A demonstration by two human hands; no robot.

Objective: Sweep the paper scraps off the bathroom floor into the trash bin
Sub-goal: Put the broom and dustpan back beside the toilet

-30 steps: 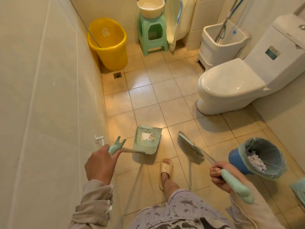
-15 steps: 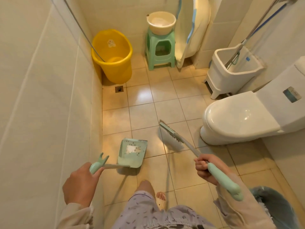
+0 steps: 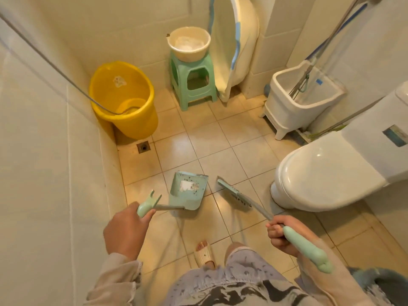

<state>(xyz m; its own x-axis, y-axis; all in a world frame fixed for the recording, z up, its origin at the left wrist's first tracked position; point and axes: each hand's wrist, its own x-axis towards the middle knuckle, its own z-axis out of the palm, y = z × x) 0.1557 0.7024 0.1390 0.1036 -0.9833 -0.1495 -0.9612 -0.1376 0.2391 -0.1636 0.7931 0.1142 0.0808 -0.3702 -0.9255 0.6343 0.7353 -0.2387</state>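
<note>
Paper scraps point(image 3: 186, 185) lie in dustpan point(image 3: 187, 200), ahead of left hand point(image 3: 125, 230) gripping it; right hand point(image 3: 281, 235) grips broom point(image 3: 234, 193)

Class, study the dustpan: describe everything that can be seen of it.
The dustpan is pale mint green and looks plastic: a shallow tray with raised walls, on a thin grey shaft ending in a green grip with a forked tip. A white paper scrap and dark specks lie in the tray. The left hand grips the handle, holding it low over the tiled floor; whether it touches the floor cannot be told.
</note>
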